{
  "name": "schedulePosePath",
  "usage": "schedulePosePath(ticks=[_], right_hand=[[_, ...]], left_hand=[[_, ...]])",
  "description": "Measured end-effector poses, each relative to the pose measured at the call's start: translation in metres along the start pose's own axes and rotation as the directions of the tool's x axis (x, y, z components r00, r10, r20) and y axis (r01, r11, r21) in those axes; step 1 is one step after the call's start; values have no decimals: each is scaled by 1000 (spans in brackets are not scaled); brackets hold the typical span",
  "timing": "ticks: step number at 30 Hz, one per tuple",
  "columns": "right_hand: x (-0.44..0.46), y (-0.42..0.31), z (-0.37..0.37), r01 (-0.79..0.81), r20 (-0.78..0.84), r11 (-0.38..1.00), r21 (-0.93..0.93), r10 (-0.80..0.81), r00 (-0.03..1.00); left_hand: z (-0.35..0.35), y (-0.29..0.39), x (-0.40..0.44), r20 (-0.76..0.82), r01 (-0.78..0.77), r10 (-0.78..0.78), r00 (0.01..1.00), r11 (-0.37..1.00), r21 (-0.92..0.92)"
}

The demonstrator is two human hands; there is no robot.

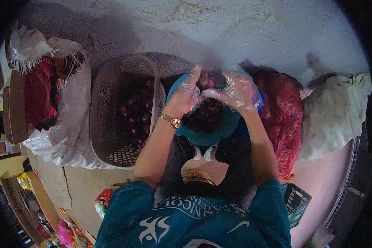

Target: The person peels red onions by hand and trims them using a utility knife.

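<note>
My left hand and my right hand, both in clear plastic gloves, are cupped together around a red onion. The thumbs nearly meet just under it, and some of the fingers are hidden or blurred. Below the hands sits a round teal basin, with more dark red onions inside it. A gold watch is on my left wrist.
Left of the basin stands a tall perforated basket holding red onions. Beyond it is an open white sack. At right are a full red mesh sack and a white sack. A green crate stands behind on the right.
</note>
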State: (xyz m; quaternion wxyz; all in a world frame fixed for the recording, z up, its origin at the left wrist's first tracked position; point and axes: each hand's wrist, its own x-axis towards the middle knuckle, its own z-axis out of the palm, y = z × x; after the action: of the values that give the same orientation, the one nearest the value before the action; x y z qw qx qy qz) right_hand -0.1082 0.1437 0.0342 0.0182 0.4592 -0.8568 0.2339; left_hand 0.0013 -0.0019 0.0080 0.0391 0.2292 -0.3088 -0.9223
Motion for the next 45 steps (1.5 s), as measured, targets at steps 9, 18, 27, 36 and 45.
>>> schedulePosePath(ticks=[9, 18, 27, 36, 45], right_hand=[[3, -11, -10, -41, 179, 997, 68, 28, 983], [-4, -12, -1, 234, 7, 970, -65, -234, 972], [0, -2, 14, 272, 134, 962, 40, -275, 952], [-3, 4, 7, 35, -72, 998, 49, -31, 997], [0, 0, 1, 42, -20, 999, 29, -42, 999]], left_hand=[[3, 5, -7, 0, -34, 35, 999, 984, 177], [-15, 0, 10, -112, -15, 27, 993, 994, 105], [-18, 14, 10, -102, -205, 195, 975, 975, -91], [-2, 6, 3, -4, -45, 45, 999, 997, -61], [-3, -3, 9, -50, 14, -14, 999, 1000, 6]])
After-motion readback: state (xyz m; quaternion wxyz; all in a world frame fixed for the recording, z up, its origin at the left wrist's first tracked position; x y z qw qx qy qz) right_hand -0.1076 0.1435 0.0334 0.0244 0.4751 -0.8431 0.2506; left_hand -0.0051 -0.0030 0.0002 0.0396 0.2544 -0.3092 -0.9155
